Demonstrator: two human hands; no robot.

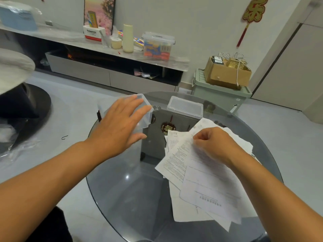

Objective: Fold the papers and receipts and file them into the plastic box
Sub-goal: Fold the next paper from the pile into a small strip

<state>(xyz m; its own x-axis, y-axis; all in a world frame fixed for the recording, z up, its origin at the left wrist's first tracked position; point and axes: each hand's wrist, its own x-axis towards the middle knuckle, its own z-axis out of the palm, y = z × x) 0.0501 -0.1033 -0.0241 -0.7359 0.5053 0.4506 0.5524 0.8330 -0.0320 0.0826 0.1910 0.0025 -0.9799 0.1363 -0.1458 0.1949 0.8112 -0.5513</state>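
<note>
A loose pile of white printed papers and receipts lies on the right half of a round glass table. My right hand pinches the top edge of the pile. At the table's far left edge sits a clear plastic box; my left hand lies flat over it with straight, spread fingers. The box's clear lid rests on the table behind the papers.
Beyond the table stands a low TV cabinet with a lidded storage box, a cream bottle and cartons. A green bin carrying a cardboard box is at the right; a dark pedestal base at the left.
</note>
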